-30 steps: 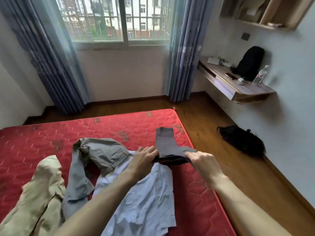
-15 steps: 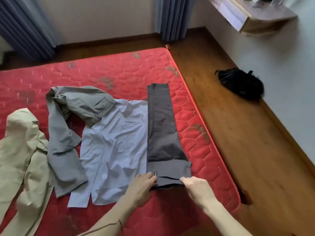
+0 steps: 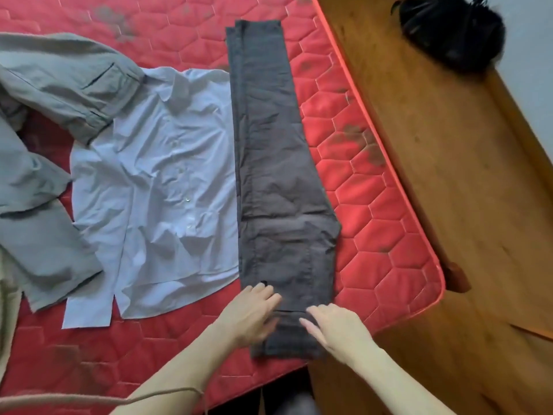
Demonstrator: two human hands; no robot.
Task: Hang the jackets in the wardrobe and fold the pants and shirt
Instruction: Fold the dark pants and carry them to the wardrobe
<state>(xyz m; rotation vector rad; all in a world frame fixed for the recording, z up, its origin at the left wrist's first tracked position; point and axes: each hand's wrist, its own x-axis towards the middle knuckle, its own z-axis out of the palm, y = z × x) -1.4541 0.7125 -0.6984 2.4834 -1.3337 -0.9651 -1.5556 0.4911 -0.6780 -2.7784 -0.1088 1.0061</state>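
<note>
Dark grey pants lie lengthwise on the red mattress, folded leg over leg, waistband at the near end. My left hand and my right hand rest flat on the waistband, fingers straight, pressing the cloth down. A pale blue shirt lies spread out just left of the pants, its edge tucked under them. A grey jacket overlaps the shirt's upper left part. A beige jacket shows only as a sliver at the left edge.
The mattress corner is at the right, with wooden floor beyond it. A black bag lies on the floor near the wall at top right. A thin cord crosses the bottom left.
The pants were held up folded, then were laid out full length on the mattress. My hands let go of the waistband and now press flat on it. The view tilted down.
</note>
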